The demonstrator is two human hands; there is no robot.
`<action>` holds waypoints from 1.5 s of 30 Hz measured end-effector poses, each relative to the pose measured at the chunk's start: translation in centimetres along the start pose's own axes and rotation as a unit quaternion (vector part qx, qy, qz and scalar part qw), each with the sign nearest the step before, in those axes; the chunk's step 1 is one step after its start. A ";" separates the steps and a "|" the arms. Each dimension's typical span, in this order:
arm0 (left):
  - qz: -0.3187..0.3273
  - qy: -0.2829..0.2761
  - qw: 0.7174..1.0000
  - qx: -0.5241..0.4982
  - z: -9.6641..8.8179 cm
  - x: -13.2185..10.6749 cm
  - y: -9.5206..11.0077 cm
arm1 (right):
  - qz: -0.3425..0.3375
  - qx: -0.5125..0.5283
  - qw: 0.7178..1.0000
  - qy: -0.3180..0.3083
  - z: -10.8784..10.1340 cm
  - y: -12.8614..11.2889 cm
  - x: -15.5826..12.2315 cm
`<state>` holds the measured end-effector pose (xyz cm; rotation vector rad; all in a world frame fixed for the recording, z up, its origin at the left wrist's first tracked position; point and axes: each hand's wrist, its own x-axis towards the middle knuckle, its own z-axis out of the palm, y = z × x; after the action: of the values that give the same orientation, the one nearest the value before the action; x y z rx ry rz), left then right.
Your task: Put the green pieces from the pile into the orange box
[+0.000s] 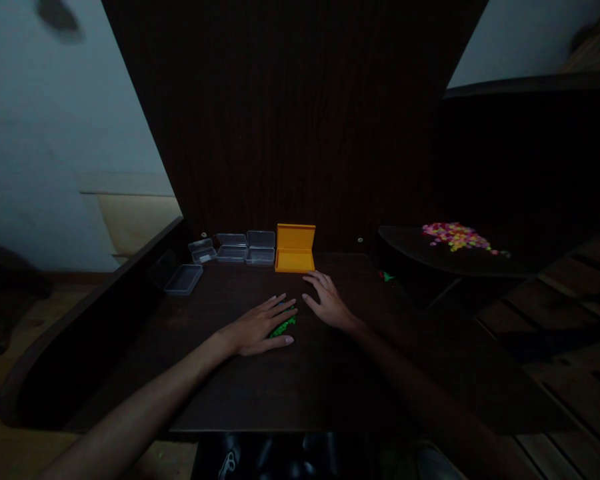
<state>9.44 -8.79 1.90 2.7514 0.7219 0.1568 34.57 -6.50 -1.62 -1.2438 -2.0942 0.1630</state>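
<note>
Your open left hand (257, 327) is partly covering tiny green bits (283, 328), open right hand (329, 304) nearer the flat yellow plastic box (295, 261); you're needing gentle touches.

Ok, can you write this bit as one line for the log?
left hand: spread over green pieces | right hand: by open yellow box, contact unclear | clear boxes: left of yellow box | colourful pile: far right

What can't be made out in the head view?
All head view:
Green pieces: count unknown; left hand covers some.
Right hand: palm faces away, so anything beneath is hidden.
Coloured pile: individual pieces too small to tell shape.
White patch in small clear box: too small to identify.
Black item: cut off by bottom edge.
</note>
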 end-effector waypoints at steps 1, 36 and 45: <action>0.005 0.001 1.000 0.000 0.0 0.0 0.1 | -0.001 0.000 1.000 -0.001 0.0 0.0 0.0; 0.025 -0.014 0.999 -0.013 -0.1 0.0 0.7 | 0.033 -0.068 0.993 -0.087 -0.3 1.2 0.1; 0.035 -0.006 0.999 -0.017 0.2 0.1 0.8 | 0.033 -0.060 0.994 -0.080 0.0 1.6 0.2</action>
<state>9.97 -9.45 1.99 2.7437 0.6149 0.1662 35.66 -5.52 -2.23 -1.4136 -2.2280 0.1740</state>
